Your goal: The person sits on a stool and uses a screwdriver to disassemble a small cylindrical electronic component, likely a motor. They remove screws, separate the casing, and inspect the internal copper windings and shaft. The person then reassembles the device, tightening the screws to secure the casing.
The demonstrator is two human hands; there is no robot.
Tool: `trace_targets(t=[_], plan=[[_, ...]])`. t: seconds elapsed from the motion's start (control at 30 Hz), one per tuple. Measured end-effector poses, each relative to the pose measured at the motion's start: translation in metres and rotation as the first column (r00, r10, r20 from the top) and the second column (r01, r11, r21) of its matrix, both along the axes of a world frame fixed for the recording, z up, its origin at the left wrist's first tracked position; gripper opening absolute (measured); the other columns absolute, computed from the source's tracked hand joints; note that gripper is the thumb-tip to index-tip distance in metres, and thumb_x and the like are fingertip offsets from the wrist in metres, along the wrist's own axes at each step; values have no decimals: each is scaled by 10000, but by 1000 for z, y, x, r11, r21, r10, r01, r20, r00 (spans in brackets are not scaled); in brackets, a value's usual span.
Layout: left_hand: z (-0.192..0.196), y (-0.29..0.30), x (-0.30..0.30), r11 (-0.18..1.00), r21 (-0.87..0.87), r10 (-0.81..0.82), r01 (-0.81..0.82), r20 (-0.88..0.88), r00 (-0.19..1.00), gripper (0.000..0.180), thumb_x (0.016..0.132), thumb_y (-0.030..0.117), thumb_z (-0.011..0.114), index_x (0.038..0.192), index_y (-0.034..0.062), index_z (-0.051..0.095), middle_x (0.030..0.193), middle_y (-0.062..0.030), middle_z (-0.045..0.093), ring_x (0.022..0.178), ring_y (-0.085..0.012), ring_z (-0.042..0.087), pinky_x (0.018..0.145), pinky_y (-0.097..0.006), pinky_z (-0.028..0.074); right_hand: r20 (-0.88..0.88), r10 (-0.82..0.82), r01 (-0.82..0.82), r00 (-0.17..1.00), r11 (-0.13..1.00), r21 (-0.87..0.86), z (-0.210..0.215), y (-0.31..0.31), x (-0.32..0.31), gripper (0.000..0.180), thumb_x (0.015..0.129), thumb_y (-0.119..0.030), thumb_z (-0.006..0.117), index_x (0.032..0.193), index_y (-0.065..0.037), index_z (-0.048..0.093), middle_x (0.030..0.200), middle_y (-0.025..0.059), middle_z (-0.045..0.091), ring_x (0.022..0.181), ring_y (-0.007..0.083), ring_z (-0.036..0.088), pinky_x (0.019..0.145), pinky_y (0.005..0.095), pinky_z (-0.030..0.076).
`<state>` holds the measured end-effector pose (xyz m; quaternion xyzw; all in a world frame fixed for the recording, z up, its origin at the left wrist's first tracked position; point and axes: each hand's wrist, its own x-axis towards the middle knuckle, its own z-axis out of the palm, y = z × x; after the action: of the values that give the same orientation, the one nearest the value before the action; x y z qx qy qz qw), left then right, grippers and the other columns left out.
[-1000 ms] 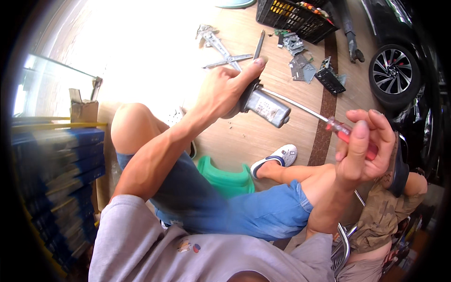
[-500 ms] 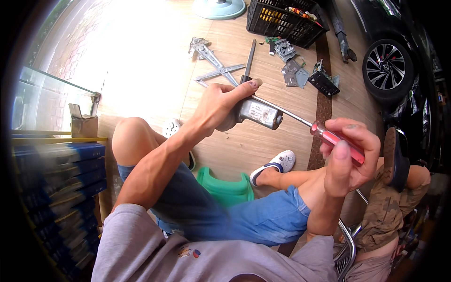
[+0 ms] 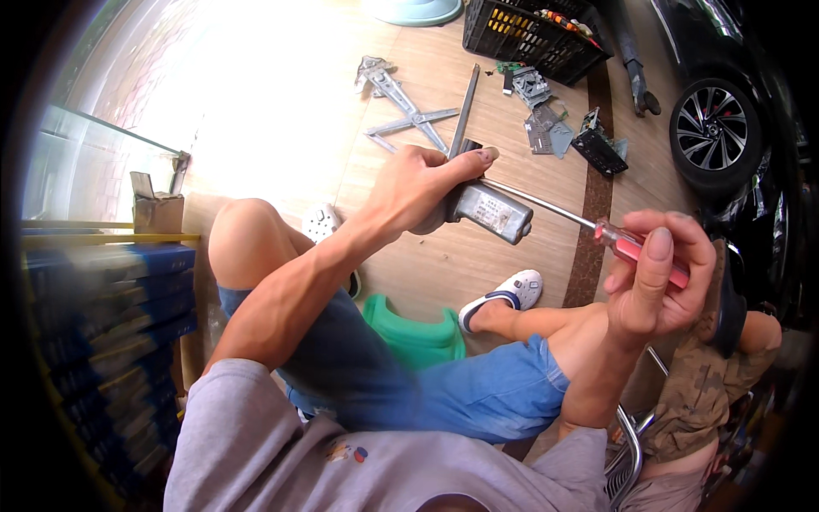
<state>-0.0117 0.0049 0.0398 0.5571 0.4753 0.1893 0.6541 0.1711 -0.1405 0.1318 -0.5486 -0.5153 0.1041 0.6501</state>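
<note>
Right hand [image 3: 653,286] wrapped round the red handle of a screwdriver [image 3: 630,247], thumb up; the shaft slopes up and leftward. Its tip runs in by the left thumb, hidden from me. Left hand [image 3: 422,189] gripping a grey motor unit [image 3: 492,213]: fingers underneath, thumb on top, the metal casing sticking out to the right of the fist, below the shaft. A narrow metal bar [image 3: 467,107] juts up past that thumb. Green stool [image 3: 414,340] lower down. Farther off, on the wooden floor [image 3: 392,264]: crossed metal bracket [image 3: 416,118], loose dismantled parts [image 3: 533,90], then a black crate [image 3: 512,43].
</note>
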Motion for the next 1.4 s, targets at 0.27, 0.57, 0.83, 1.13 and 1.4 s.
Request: trace_targets(t=[0.27,0.57,0.83,1.13,1.4], plan=[[-7,0,2,998,-52,26,-25,16,1000,645,765,639,665,693,1,730,570,-41,595,508,-105,519,478,-266,384,55,186,-190,981,979,76,-7,1,18,315,907,-124,597,1158,51,524,1023,274,652,569,85,559,515,155,439],[-5,-2,1,989,-141,64,-44,143,988,616,779,613,678,691,4,714,593,-41,611,513,-101,527,478,-261,392,149,193,-208,970,974,91,-5,3,15,415,920,-42,512,1308,88,442,1179,315,589,626,128,558,510,184,422],[-10,-4,2,996,-89,-1,11,112,994,573,883,559,618,778,-1,684,643,-67,626,520,-107,566,467,-243,422,191,35,-82,981,967,241,-4,20,6,351,935,-122,594,1206,84,510,945,245,679,469,74,496,436,154,392],[-16,-5,4,996,-83,25,-19,71,997,630,774,634,675,652,16,710,573,-54,616,512,-112,554,487,-264,422,85,0,-19,996,977,214,-4,15,7,373,923,-112,597,1220,92,503,973,268,665,483,70,495,435,147,383],[-16,-6,4,997,-78,22,-16,77,997,635,780,635,667,633,18,698,566,-46,604,511,-104,538,476,-266,404,77,192,-192,978,981,-8,-1,-3,25,394,967,-88,493,1328,61,436,1115,280,620,592,113,525,518,188,422]])
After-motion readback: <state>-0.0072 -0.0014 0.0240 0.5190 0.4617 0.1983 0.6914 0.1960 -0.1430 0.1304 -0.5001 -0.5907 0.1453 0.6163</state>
